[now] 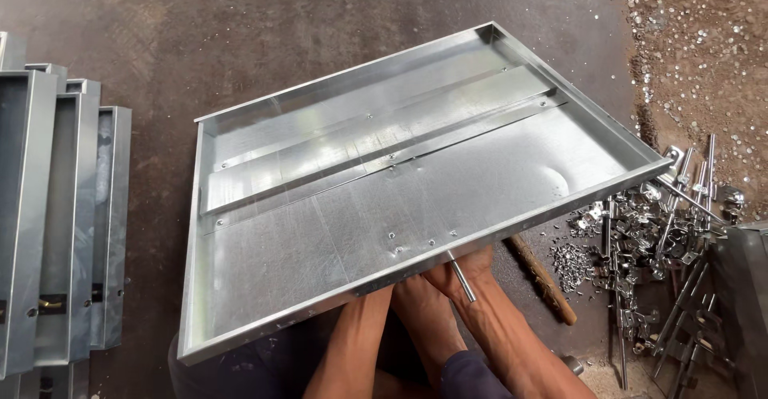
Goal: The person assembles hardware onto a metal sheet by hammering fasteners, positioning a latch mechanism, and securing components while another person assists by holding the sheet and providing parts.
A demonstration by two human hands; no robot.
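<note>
Head view: big galvanised sheet-metal tray (336,231) tilted over the person's lap, open side up. Right hand (468,275) under its near rim, wrapped round a thin steel rod (462,279). Left hand (382,297) hidden beneath tray, grip can't tell. Stacked metal panels (64,215) at left; pile of bolts & brackets (656,231) at right on floor.

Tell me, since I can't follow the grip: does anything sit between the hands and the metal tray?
Nothing visible does. The right hand presses against the galvanized tray at its near rim, beside a metal rod. The left hand is hidden beneath the tray; only its forearm shows.
</note>
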